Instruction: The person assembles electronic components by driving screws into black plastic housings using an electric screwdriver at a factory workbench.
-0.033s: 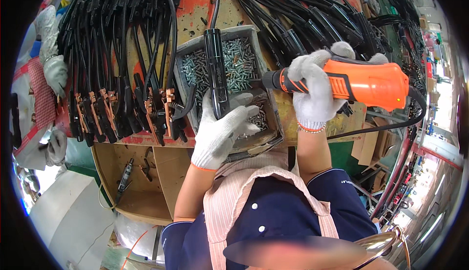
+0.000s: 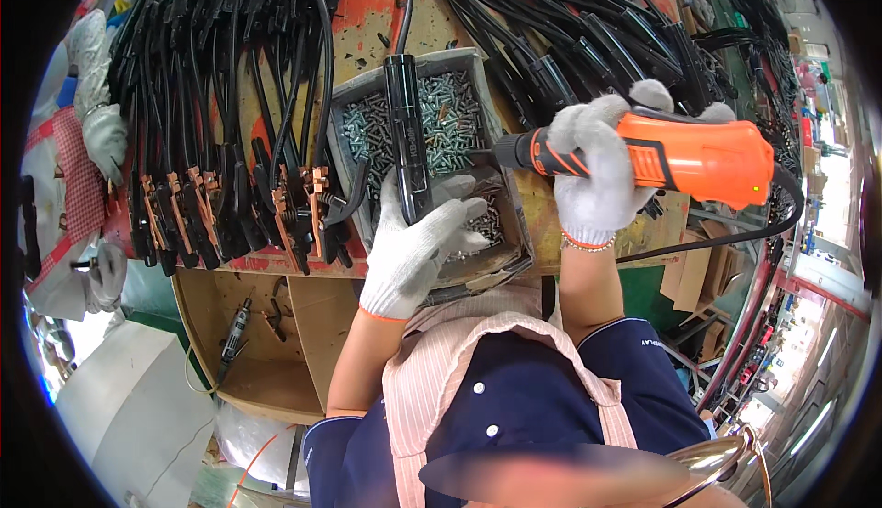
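My left hand [image 2: 410, 249], in a white knit glove, holds the lower end of a black cylindrical handle [image 2: 407, 127] between thumb and fingers. A cable leaves the handle's far end, and the handle lies over a grey bin [image 2: 503, 249] of small metal screws [image 2: 452, 108]. In the same kind of glove, my right hand [image 2: 595, 161] is wrapped round an orange power screwdriver [image 2: 712, 159]. Its black nose points left toward the handle and stays apart from it, above the bin's right edge.
Rows of black cabled holders with copper jaws [image 2: 320, 200] hang over the table at left. More black handles [image 2: 551, 76] lie at far right. Below the table edge, an open cardboard box [image 2: 266, 393] contains a grey tool [image 2: 237, 333]. Another person's gloved hand [image 2: 105, 136] shows at far left.
My right hand and the power screwdriver have shifted slightly to the right, away from the black handle. My left hand and the handle have stayed put.
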Available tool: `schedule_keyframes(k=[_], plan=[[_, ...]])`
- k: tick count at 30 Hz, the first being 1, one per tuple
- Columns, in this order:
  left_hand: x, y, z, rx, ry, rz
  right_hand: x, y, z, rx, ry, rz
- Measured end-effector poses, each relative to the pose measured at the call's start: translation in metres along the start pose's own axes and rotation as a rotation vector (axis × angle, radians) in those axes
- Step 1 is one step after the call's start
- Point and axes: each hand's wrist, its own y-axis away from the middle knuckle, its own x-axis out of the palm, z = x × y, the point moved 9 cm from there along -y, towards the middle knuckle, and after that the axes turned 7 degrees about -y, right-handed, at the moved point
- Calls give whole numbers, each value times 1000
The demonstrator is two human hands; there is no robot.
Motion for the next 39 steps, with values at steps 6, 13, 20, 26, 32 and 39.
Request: schedule_keyframes(k=[6, 13, 20, 26, 32, 39], plan=[[2, 3, -3, 26, 44, -20, -41, -15, 2, 140, -248, -232], [-1, 2, -2, 31, 47, -47, -52, -13, -7, 180, -572, -407], [-4, -1, 0, 42, 32, -31, -36, 1, -15, 195, -575, -362], [-2, -1, 0, 36, 52, -23, -38, 6, -17, 160, -472, -395], [-4, 0, 1, 23, 30, -41, -20, 2, 8, 73, -457, -189], [-6, 1, 3, 11, 0, -69, 6, 7, 30, 11, -402, -67]])
